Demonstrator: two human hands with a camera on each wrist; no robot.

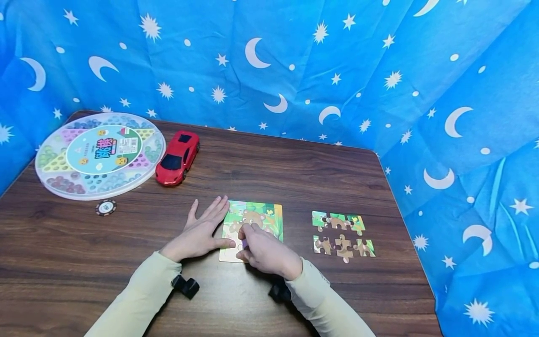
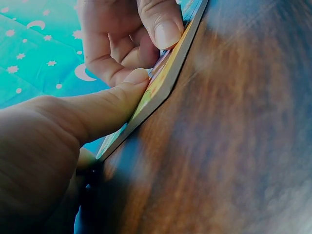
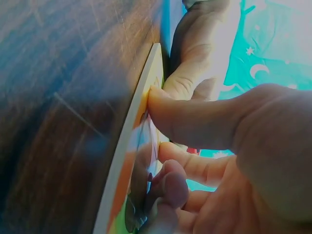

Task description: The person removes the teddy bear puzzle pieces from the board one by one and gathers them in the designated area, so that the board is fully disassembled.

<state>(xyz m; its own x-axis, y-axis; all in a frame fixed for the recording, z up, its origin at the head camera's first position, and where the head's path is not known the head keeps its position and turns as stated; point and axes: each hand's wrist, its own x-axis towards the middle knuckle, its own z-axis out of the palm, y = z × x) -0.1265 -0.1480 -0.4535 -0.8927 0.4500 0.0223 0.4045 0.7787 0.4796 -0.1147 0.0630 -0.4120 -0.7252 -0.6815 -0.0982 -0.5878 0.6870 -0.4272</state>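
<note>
at the far left of the brown wooden table [image 1: 261,164] we see a round chinese checkers set [image 1: 103,150], with a poker chip [image 1: 106,207] on its near side and a red toy sports car [image 1: 178,159] just to its right. next comes the left hand [image 1: 200,236], fingers wide apart, its thumb resting on the bear jigsaw puzzle [image 1: 278,217] in the near middle. over the puzzle's near part the right hand [image 1: 267,250] touches it with bent fingers; we cannot tell whether it pinches a piece. to the right, we find six loose jigsaw pieces [image 1: 344,245] in two rows of three.
</note>
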